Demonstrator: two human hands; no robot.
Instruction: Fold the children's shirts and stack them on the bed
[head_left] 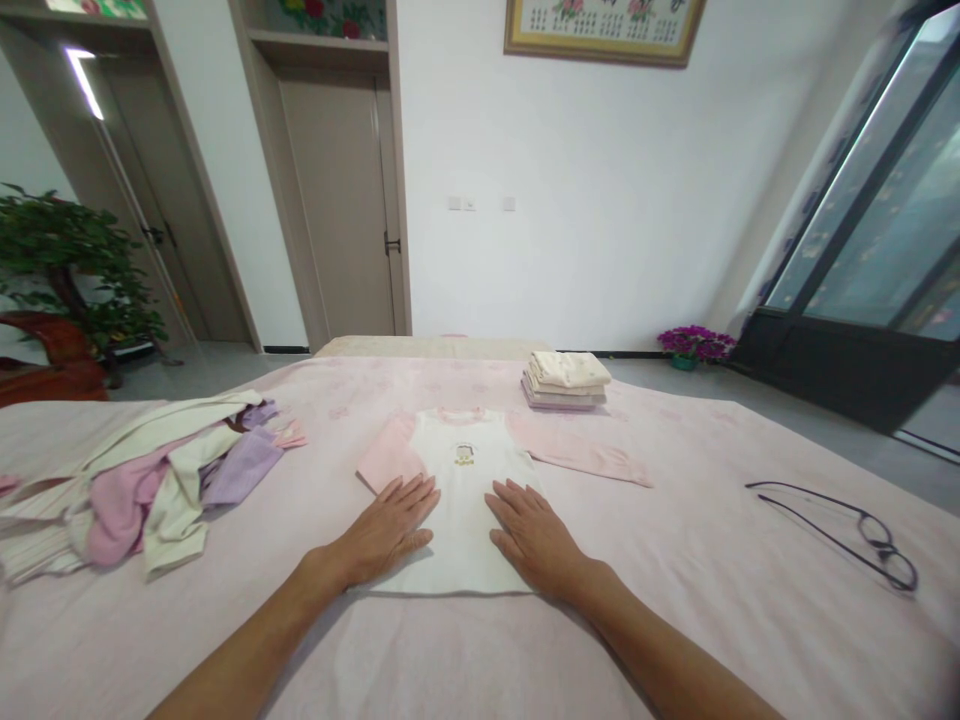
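Hands apart, 1 each side of shirt, both palm-down w/ fingers extended, gripping nothing. L hand (394,525) flat on L edge of shirt (463,530), fingers pointing away & a bit R; R hand (532,535) flat on R edge, fingers away & a bit L. Shirt lies spread face-up on pink sheet (420,660), ctr, right in front of person. Long axis of body runs near–far: collar (461,414) at far end, hem nearest person, approx. square-on. Chest print (464,454) faces up, btwn the 2 sides. R sleeve (585,455) stretched out R, slightly twd person; L sleeve (394,455) slants L & twd person, down nr L hand.

Further out: folded stack (566,382) beyond R sleeve, well clear of hands; loose clothes (176,480) heaped far L; glasses (877,535) far R, lenses twd person, temples pointing L & away. Past sheet: plant (71,265) L, door (337,200), purple flowers (697,343) R.
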